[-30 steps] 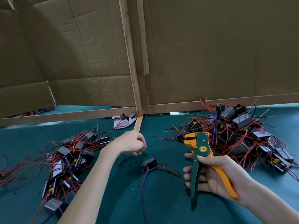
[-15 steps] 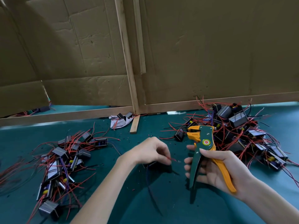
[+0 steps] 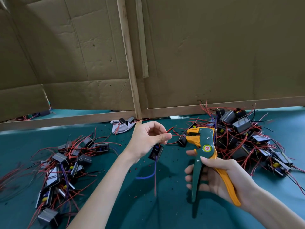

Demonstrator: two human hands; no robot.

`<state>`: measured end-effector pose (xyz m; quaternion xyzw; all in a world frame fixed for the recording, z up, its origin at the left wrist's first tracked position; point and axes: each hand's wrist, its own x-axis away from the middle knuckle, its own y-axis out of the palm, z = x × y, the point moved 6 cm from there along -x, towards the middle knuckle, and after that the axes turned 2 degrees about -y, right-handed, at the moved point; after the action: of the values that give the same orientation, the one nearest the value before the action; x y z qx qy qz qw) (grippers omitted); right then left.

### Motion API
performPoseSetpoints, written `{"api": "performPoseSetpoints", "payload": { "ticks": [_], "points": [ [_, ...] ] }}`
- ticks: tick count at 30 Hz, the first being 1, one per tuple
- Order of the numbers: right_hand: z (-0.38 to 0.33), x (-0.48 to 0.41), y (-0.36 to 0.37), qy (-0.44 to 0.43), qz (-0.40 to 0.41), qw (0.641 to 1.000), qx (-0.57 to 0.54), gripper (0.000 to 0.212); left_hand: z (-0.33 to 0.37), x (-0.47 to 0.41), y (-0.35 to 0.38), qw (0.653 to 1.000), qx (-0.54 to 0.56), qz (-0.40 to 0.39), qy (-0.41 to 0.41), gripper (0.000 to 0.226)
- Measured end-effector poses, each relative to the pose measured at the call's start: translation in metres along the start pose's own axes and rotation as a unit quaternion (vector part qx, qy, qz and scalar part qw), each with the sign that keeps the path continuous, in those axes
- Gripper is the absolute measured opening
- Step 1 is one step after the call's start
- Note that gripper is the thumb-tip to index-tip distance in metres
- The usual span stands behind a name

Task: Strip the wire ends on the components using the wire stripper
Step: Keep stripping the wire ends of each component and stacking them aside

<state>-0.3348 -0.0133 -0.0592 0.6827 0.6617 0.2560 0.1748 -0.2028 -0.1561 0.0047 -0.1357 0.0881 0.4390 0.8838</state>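
Cardboard walls behind your green table [image 3: 102,212].
Your left hand [image 3: 148,139] pinches a component's red wire [image 3: 170,129]; your right hand [image 3: 219,177] grips the wire stripper [image 3: 204,156].

The left hand [image 3: 146,139], raised, pinches a thin red wire [image 3: 170,129] between thumb and forefinger. Lower to its right, the right hand [image 3: 221,177] grips a green-and-orange wire stripper [image 3: 207,140].

The wire stripper [image 3: 207,148] shows smooth, glossy green and yellow plastic; the table cover [image 3: 115,204] looks matt teal cloth; far behind, creased matt cardboard [image 3: 214,55] on rough bare wooden slats [image 3: 128,63].
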Motion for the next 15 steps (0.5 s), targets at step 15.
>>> {"api": "performPoseSetpoints", "payload": {
  "ticks": [15],
  "points": [
    [-0.002,0.004,0.016,-0.013,-0.056,0.997,0.049,0.067,0.022,0.006,0.011,0.998,-0.034,-0.042,0.019,0.015]
  ]
}}
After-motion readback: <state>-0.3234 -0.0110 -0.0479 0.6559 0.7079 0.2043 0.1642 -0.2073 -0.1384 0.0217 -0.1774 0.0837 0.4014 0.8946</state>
